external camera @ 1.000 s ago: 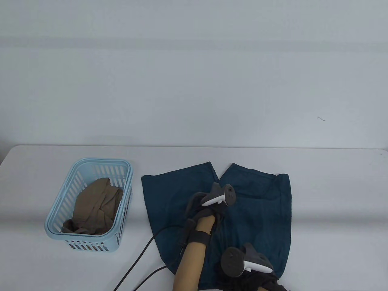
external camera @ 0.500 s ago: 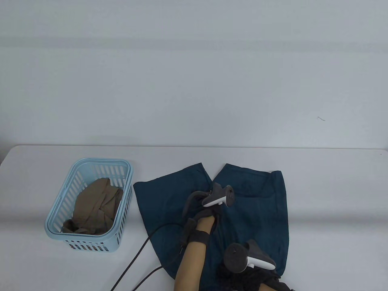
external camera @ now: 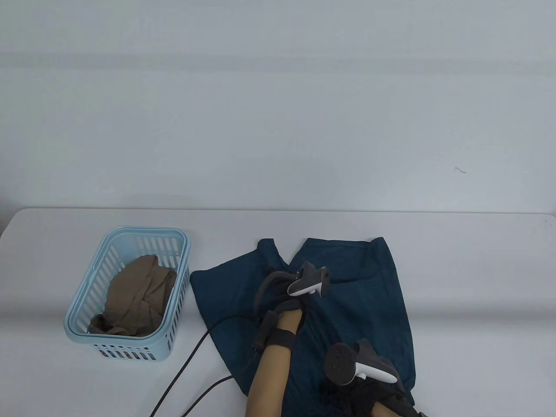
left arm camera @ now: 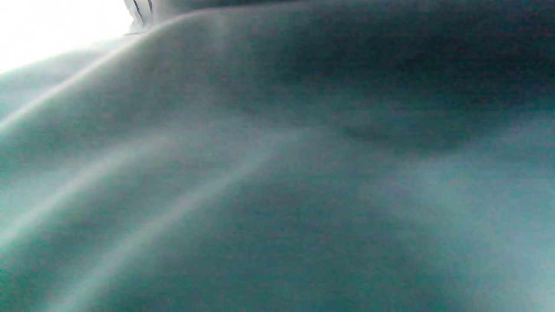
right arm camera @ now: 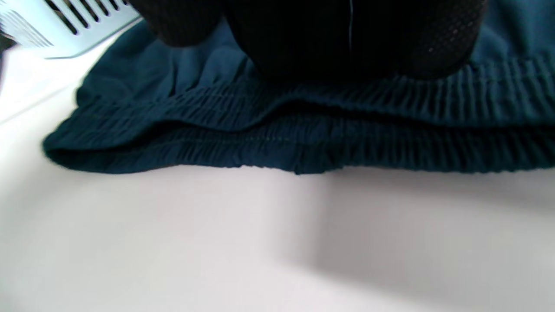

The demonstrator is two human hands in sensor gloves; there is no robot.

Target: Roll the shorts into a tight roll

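Shorts (external camera: 360, 304) lie flat beneath left hand (external camera: 290, 299) and right hand (external camera: 369, 386)

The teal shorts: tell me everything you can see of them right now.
The teal shorts lie spread on the white table, legs pointing away, elastic gathered waistband at the near edge. Thin woven-looking fabric, wrinkled, left leg's hem bunched and folded over. Not rolled yet. The left hand rests near the crotch; the right hand rests by the waistband.

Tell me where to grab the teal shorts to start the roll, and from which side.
Take the shorts by the gathered elastic waistband, coming in from the table's near edge. It is the thickest, straightest edge, lying flat by the right hand, with both legs pointing away, so it probably rolls evenly.
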